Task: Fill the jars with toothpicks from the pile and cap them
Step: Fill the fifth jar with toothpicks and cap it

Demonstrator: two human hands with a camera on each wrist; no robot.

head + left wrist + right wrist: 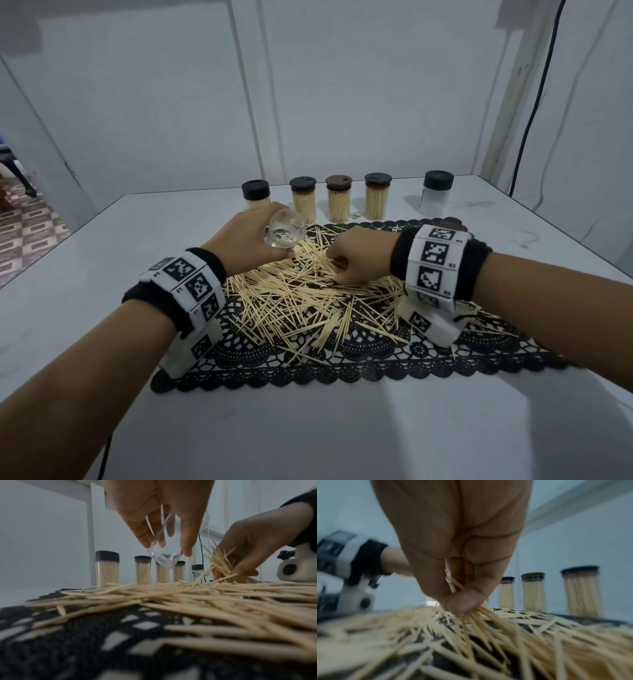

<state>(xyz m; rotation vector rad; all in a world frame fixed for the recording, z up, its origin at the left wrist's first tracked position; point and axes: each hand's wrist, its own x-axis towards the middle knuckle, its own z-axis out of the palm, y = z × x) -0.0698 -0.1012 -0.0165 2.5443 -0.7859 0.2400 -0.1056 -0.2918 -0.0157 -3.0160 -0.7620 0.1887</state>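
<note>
My left hand (255, 236) grips an empty clear jar (286, 229), tilted with its mouth toward me, just above the pile's far left side; the same jar (163, 555) shows between my fingers (186, 545) in the left wrist view. A pile of toothpicks (308, 301) lies spread on a black lace mat (359, 363). My right hand (356, 257) sits in the pile, fingers curled round a bunch of toothpicks (221, 562), seen again as a bunch (453, 584) in the right wrist view.
Several capped jars full of toothpicks (339, 202) stand in a row behind the mat, with an empty capped jar (436, 193) at the far right. A brown cap (452, 224) peeks out behind my right wrist. A white table (376, 428) carries everything; white walls close the back.
</note>
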